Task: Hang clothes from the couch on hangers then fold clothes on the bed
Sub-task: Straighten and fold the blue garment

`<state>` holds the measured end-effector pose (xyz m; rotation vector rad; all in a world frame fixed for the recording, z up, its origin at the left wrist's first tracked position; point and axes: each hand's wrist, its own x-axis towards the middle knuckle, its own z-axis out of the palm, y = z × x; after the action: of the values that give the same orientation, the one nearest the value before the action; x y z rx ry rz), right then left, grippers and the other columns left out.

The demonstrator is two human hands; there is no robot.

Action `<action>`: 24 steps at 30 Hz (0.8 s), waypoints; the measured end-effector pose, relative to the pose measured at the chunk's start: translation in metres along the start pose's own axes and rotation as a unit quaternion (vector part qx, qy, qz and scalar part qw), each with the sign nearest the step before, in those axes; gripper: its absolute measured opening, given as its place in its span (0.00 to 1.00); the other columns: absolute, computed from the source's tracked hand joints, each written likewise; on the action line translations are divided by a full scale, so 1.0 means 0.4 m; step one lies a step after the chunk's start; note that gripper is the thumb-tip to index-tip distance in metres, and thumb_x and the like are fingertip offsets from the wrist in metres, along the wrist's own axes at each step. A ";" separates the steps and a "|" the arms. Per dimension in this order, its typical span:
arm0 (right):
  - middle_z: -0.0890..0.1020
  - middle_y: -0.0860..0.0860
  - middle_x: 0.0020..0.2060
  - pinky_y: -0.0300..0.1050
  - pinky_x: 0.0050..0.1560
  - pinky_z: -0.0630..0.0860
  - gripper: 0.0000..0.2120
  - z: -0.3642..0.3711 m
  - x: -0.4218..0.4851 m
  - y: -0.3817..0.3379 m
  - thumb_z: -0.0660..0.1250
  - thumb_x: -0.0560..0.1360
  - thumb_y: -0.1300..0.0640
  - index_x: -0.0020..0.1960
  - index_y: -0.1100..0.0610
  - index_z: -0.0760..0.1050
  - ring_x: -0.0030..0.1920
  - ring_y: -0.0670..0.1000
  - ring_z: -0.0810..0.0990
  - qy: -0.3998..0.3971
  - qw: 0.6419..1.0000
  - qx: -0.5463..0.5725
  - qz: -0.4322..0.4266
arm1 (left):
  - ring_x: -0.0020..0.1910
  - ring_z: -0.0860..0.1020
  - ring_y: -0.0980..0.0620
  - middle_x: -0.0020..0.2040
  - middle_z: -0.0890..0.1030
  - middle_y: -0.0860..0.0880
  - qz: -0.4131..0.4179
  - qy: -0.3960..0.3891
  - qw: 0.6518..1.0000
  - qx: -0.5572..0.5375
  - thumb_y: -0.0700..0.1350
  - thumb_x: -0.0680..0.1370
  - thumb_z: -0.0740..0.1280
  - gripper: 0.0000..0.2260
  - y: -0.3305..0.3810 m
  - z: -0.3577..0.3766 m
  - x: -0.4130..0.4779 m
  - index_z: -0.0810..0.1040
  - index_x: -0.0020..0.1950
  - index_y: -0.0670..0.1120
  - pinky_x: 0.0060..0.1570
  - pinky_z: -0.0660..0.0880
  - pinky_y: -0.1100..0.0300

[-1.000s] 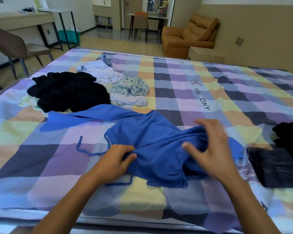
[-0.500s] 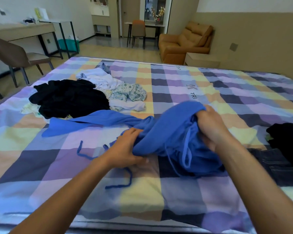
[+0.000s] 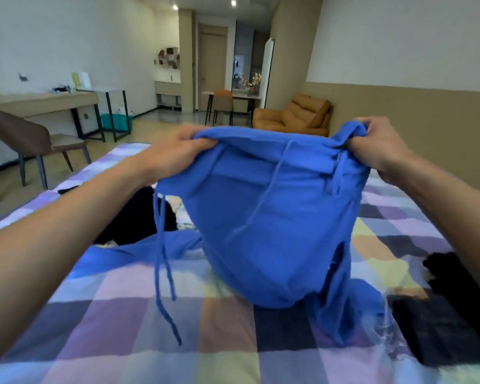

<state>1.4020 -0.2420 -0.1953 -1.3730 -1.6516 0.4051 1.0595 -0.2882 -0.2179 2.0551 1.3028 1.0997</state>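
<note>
Our left hand (image 3: pixel 178 151) gripped one upper corner of the blue garment (image 3: pixel 266 217), fingers curled over the bunched edge. Our right hand (image 3: pixel 377 145) clutched the other corner in a closed fist. Both hands were raised over the bed (image 3: pixel 108 336) and well apart, with the top edge of the garment stretched between them.

The cloth hung down from the hands, and its lower end reached the checked cover below and between them. One long part of it trailed flat on the cover under the left forearm. A thin cord (image 3: pixel 263 200) crossed the front of the cloth between the hands. Two more cords (image 3: pixel 161 273) dangled below the left hand, with their ends loose over the cover.

Under the left hand, beyond the hanging cloth, lay a heap of black clothes (image 3: pixel 133 220). Below the right forearm lay more dark clothes (image 3: pixel 441 328), too blurred for us to tell apart.

Past the hands, nearer the right one, stood a tan couch (image 3: pixel 297 117) against the wall. An orange chair (image 3: pixel 223 102) stood just left of it. Far out beyond the left hand were a brown chair (image 3: pixel 25 139) and a long desk (image 3: pixel 45 102) along the wall.
</note>
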 end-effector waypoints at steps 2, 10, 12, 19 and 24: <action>0.82 0.49 0.36 0.42 0.40 0.73 0.11 -0.008 0.040 -0.022 0.65 0.74 0.67 0.40 0.54 0.81 0.38 0.48 0.78 0.014 0.999 -0.029 -0.028 | 0.44 0.81 0.50 0.49 0.86 0.42 0.022 0.018 0.995 0.097 0.47 0.84 0.62 0.12 0.026 -0.046 0.042 0.83 0.53 0.44 0.47 0.78 0.53; 0.82 0.53 0.39 0.48 0.41 0.74 0.09 0.061 0.031 -0.050 0.61 0.71 0.57 0.44 0.58 0.79 0.41 0.53 0.78 -0.004 0.988 -0.087 -0.128 | 0.42 0.80 0.52 0.46 0.84 0.47 0.047 0.004 0.983 0.175 0.47 0.83 0.65 0.09 0.047 -0.096 0.045 0.83 0.52 0.45 0.44 0.74 0.58; 0.79 0.49 0.34 0.48 0.39 0.71 0.05 0.121 -0.057 0.026 0.60 0.69 0.56 0.38 0.54 0.74 0.38 0.48 0.76 -0.092 0.981 -0.104 -0.139 | 0.36 0.78 0.51 0.39 0.81 0.46 0.049 -0.066 0.973 0.215 0.52 0.82 0.65 0.13 -0.029 -0.042 -0.022 0.80 0.46 0.43 0.40 0.73 0.54; 0.81 0.44 0.56 0.44 0.59 0.74 0.32 0.284 -0.347 0.248 0.73 0.68 0.36 0.67 0.49 0.75 0.56 0.48 0.79 -0.630 0.710 -0.313 0.028 | 0.46 0.78 0.53 0.46 0.80 0.54 -0.132 -0.476 0.835 0.242 0.67 0.73 0.68 0.19 -0.339 0.203 -0.291 0.78 0.52 0.54 0.49 0.74 0.54; 0.85 0.47 0.49 0.47 0.56 0.78 0.16 0.279 -0.267 0.231 0.75 0.74 0.47 0.59 0.51 0.79 0.52 0.48 0.82 -0.413 0.906 -0.057 0.078 | 0.42 0.77 0.57 0.42 0.80 0.54 -0.068 -0.265 0.961 0.051 0.62 0.75 0.67 0.15 -0.363 0.242 -0.238 0.81 0.50 0.51 0.45 0.74 0.59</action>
<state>1.3629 -0.2757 -0.3676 -1.5279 -2.2642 1.1177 1.0414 -0.3065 -0.4150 2.0947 1.2117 0.3808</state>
